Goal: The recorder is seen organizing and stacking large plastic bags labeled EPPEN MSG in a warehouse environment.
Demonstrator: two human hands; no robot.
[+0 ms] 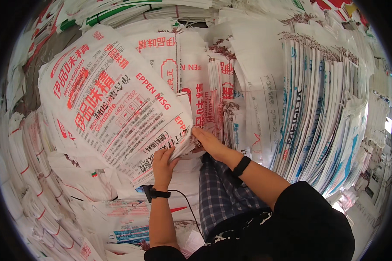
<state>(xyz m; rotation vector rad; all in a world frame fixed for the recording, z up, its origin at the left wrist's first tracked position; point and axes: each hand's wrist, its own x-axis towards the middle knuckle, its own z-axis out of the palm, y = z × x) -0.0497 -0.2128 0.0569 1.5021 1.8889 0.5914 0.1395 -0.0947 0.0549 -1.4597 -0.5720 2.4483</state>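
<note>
A large white woven sack with red print [113, 104] is held up in front of me, tilted to the left. My left hand [163, 163] grips its lower right corner from below. My right hand [207, 140] pinches the same corner edge from the right, fingers closed on the fabric. Both wrists wear dark bands, and a thin cable runs from the left one. Behind the sack lie more white sacks with red print [191, 74].
Upright bundles of white sacks with blue print [322, 104] stand at the right. Stacks of folded sacks [35, 174] fill the left side and more lie flat below [126, 217]. My leg in checked trousers [222, 195] is under my hands.
</note>
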